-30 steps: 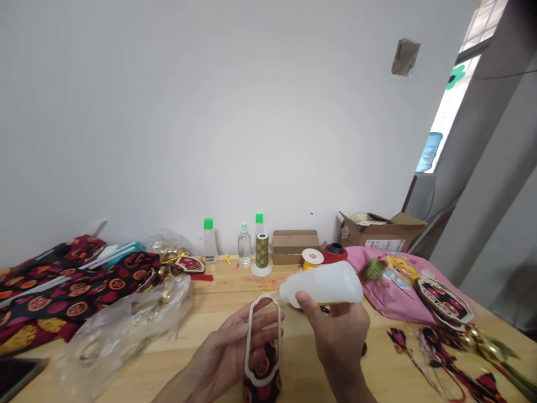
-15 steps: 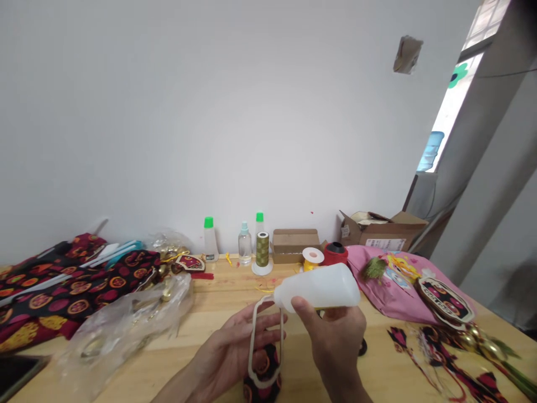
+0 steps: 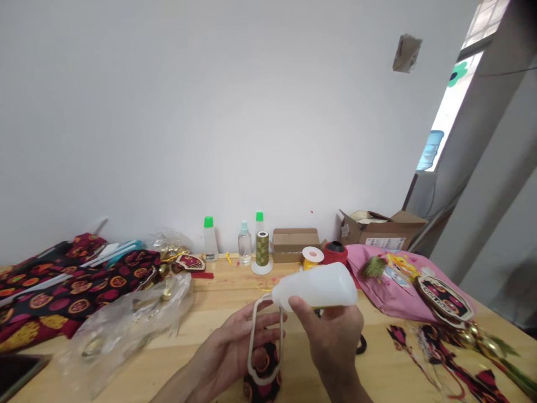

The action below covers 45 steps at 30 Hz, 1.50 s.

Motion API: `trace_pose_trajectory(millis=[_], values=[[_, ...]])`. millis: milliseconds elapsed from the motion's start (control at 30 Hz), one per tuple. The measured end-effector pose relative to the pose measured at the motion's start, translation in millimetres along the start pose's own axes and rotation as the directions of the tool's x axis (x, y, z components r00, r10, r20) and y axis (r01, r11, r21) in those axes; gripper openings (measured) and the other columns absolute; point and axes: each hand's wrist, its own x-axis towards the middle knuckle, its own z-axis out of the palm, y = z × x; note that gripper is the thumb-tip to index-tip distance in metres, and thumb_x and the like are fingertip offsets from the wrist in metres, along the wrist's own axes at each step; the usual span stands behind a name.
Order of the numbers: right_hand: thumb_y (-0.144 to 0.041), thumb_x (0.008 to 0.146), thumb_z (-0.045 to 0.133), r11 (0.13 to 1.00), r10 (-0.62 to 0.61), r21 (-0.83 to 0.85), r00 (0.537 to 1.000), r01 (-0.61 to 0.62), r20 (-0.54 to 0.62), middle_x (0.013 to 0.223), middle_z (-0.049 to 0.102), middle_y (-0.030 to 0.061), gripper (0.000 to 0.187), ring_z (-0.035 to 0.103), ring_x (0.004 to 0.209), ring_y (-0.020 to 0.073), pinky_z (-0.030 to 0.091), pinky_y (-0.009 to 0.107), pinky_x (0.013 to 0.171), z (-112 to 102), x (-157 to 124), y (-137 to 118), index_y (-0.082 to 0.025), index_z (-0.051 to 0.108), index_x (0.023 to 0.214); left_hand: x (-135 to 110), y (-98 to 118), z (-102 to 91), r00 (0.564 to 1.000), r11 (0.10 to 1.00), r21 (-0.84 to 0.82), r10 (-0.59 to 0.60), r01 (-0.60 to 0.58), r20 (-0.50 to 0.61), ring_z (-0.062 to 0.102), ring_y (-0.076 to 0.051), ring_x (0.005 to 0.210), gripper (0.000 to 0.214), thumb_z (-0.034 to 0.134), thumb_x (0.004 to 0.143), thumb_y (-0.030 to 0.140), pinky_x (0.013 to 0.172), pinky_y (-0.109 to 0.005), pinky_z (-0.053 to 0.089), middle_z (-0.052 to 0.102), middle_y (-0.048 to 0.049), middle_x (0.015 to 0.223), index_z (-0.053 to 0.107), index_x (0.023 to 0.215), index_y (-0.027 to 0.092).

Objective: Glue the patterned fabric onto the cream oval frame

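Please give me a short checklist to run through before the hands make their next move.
1. White bottle held by the right-hand grip, thumb on its near side: ok.
2. Bottle tipped, with its narrow end toward the frame: ok.
3. Narrow end touching the frame's top edge: cannot tell; they overlap in this view.
4. Left-hand grip supporting the frame: ok, fingers show behind its opening; how firmly, cannot tell.
5. Patterned cloth fastened to the frame's lower end: cannot tell.
6. Green thread spool upright beyond the hands: ok.
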Motion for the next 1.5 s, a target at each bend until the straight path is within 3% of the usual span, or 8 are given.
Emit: trace_pose_trajectory(millis=[667, 833, 1033, 1200, 1267, 1400, 1500], values=[[-0.023, 0.047, 0.073, 1.0, -0.005, 0.013, 1.0, 0.005, 0.006, 0.054, 0.067, 0.0064, 0.02, 0.062, 0.048, 0.0189, 0.051, 0.026, 0.048, 1, -4, 0, -0.012, 0.061, 0.059, 2, 0, 5.1, 0.999, 0.999, 0.045, 0.006, -0.004, -0.032, 0.057, -0.018, 0.089, 0.029, 0.046, 0.076, 0.01, 0.07, -0.025, 0.041, 0.059, -0.0115, 0.103, 0.053, 0.104, 0.014], [-0.023, 0.05, 0.072, 1.0, 0.02, 0.02, 1.0, -0.02, -0.001, 0.06, 0.068, 0.0076, 0.023, 0.063, 0.054, 0.0193, 0.051, 0.027, 0.052, -1, -2, 1, -0.011, 0.061, 0.067, 2, -1, 2.0, 0.999, 0.999, 0.039, -0.004, 0.005, -0.033, 0.057, -0.018, 0.088, 0.031, 0.047, 0.077, 0.012, 0.069, -0.024, 0.041, 0.06, -0.0123, 0.102, 0.05, 0.108, 0.013], [-0.024, 0.05, 0.072, 1.0, -0.013, 0.013, 1.0, 0.012, 0.02, 0.057, 0.067, 0.0072, 0.021, 0.062, 0.051, 0.0188, 0.051, 0.027, 0.051, 0, -2, 2, -0.012, 0.062, 0.063, 2, -2, -1.4, 0.997, 0.998, 0.057, -0.009, 0.014, -0.071, 0.057, -0.019, 0.088, 0.032, 0.045, 0.078, 0.014, 0.071, -0.028, 0.041, 0.058, -0.0126, 0.104, 0.049, 0.11, 0.015], [-0.022, 0.05, 0.072, 1.0, 0.008, 0.025, 0.999, -0.009, 0.053, 0.059, 0.067, 0.0074, 0.025, 0.062, 0.053, 0.0192, 0.051, 0.027, 0.052, 0, -2, 0, -0.011, 0.063, 0.071, 1, -2, -2.2, 0.999, 0.999, 0.043, -0.007, 0.009, -0.049, 0.057, -0.018, 0.087, 0.032, 0.046, 0.077, 0.013, 0.069, -0.025, 0.041, 0.059, -0.0131, 0.102, 0.049, 0.11, 0.014], [-0.021, 0.049, 0.073, 0.999, 0.004, 0.039, 1.0, -0.004, -0.007, 0.059, 0.067, 0.0075, 0.03, 0.063, 0.055, 0.0196, 0.051, 0.028, 0.053, -1, 1, 0, -0.01, 0.063, 0.075, 1, -1, -2.8, 0.999, 1.0, 0.017, -0.007, 0.008, -0.048, 0.057, -0.018, 0.088, 0.033, 0.046, 0.077, 0.014, 0.065, -0.023, 0.041, 0.059, -0.0141, 0.104, 0.049, 0.11, 0.014], [-0.02, 0.059, 0.068, 0.98, -0.041, 0.185, 0.982, 0.075, -0.182, 0.083, 0.067, 0.0084, 0.044, 0.063, 0.075, 0.0183, 0.05, 0.029, 0.069, -3, 13, 1, -0.012, 0.056, 0.1, -1, 3, -1.9, 0.999, 1.0, -0.025, -0.006, 0.005, -0.045, 0.058, -0.02, 0.088, 0.034, 0.049, 0.074, 0.016, 0.064, -0.023, 0.041, 0.059, -0.0149, 0.105, 0.05, 0.108, 0.014], [-0.018, 0.066, 0.062, 0.962, -0.055, 0.254, 0.984, 0.097, -0.168, 0.099, 0.063, 0.0081, 0.047, 0.06, 0.086, 0.0168, 0.047, 0.029, 0.077, -5, 18, 3, -0.016, 0.048, 0.111, -1, 6, -0.5, 0.999, 0.999, -0.042, 0.003, -0.005, -0.041, 0.058, -0.022, 0.089, 0.034, 0.052, 0.071, 0.017, 0.068, -0.025, 0.04, 0.061, -0.0138, 0.102, 0.052, 0.105, 0.015]])
